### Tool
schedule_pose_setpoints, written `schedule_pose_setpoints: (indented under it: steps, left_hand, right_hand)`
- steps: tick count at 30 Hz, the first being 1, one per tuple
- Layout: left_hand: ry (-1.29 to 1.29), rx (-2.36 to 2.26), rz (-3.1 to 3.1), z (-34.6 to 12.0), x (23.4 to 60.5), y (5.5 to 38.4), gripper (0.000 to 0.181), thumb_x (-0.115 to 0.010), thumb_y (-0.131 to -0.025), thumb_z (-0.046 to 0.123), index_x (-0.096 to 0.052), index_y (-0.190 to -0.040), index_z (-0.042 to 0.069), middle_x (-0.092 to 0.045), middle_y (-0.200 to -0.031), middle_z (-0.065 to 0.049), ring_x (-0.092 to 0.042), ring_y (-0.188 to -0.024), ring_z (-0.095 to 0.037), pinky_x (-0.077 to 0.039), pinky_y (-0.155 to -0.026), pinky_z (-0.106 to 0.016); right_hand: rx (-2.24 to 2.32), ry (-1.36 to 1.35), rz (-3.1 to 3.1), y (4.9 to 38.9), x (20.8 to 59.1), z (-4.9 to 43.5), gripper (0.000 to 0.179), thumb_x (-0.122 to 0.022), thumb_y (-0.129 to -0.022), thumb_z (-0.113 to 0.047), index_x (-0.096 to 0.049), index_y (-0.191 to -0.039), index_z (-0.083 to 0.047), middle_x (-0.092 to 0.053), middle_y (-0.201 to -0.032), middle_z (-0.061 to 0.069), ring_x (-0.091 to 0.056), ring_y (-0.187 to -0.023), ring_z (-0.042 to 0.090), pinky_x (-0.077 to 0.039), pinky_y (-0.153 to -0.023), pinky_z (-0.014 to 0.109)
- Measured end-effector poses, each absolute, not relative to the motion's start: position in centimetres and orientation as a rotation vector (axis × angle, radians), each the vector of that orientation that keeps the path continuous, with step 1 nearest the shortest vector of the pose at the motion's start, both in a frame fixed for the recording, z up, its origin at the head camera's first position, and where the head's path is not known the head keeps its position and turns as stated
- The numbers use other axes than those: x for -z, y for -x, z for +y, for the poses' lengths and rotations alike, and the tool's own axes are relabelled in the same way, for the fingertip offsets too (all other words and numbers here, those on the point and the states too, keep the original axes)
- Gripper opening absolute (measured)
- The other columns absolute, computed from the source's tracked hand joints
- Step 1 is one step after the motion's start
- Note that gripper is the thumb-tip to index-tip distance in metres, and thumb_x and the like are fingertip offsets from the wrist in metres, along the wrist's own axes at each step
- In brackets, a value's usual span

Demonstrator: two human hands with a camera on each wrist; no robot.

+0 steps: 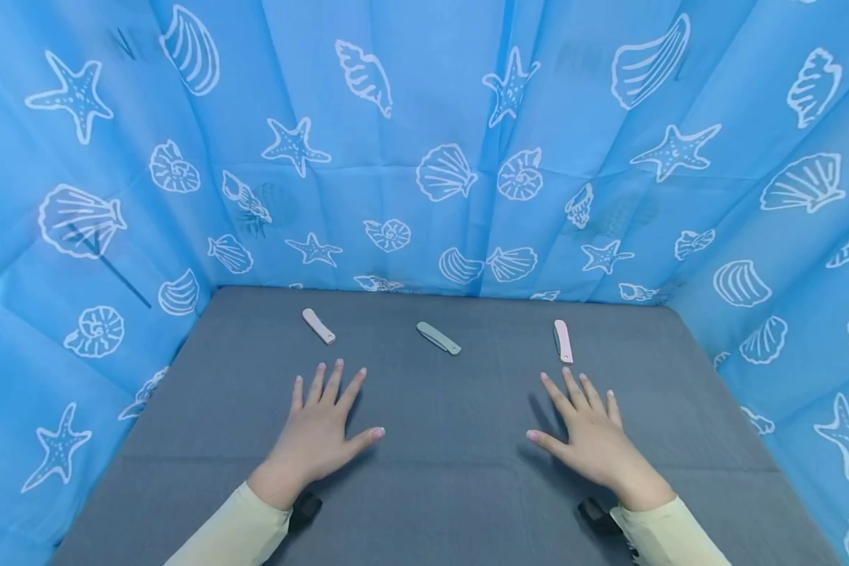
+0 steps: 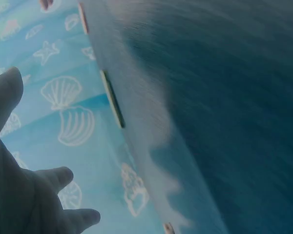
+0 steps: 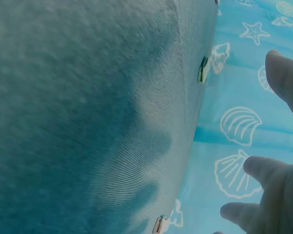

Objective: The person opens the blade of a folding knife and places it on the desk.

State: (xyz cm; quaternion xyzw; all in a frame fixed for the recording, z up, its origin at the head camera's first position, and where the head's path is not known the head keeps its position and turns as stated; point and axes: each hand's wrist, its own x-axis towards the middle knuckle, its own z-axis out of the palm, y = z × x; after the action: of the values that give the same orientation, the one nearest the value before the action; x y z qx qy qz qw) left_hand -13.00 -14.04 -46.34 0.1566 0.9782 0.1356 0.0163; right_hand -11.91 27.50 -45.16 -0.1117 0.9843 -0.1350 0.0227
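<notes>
Three small folding knives, folded up, lie apart in a row toward the far side of the grey table. A pink folding knife point(image 1: 319, 326) is on the left, a grey-green folding knife point(image 1: 439, 338) in the middle, and another pink folding knife point(image 1: 563, 341) on the right. My left hand point(image 1: 318, 440) is spread palm down, just nearer than the left pink knife, holding nothing. With fingers likewise spread, my right hand point(image 1: 597, 444) has its fingertips close to the near end of the right pink knife. Both wrist views show the grey-green knife point(image 2: 112, 99) edge-on.
The grey cloth-covered table point(image 1: 453, 424) has a faint crease across it. A blue curtain point(image 1: 410, 102) with white shells and starfish surrounds its back and sides. A dark wrist device point(image 1: 306, 511) sits under the left sleeve, and another point(image 1: 597, 515) by the right sleeve.
</notes>
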Motion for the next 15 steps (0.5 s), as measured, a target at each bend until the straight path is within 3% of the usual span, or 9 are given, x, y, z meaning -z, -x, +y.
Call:
schedule_pose_setpoints:
  steps: [7,15]
  left_hand:
    - [-0.546,-0.44,3.054,-11.5,46.2,14.1,0.092,-0.049,-0.09,0.075,-0.023,-0.161,0.023,-0.014,-0.165,-0.017,-0.006,-0.151,-0.043,-0.002,-0.117,-0.067]
    - [-0.574,-0.517,2.985,-8.6,46.1,16.0,0.085,-0.043,-0.095,0.071,-0.021,-0.161,0.022,-0.016,-0.165,-0.017,-0.01,-0.151,-0.043,-0.007,-0.118,-0.065]
  right_hand:
    - [0.482,0.387,3.084,13.1,44.9,27.8,0.088,-0.062,-0.092,-0.06,-0.027,-0.159,-0.013,-0.022,-0.159,0.03,-0.017,-0.144,0.054,-0.011,-0.107,0.078]
    - [0.609,0.367,3.03,14.6,44.6,28.9,0.084,-0.058,-0.096,-0.056,-0.025,-0.159,-0.012,-0.017,-0.16,0.03,-0.013,-0.145,0.054,-0.013,-0.109,0.074]
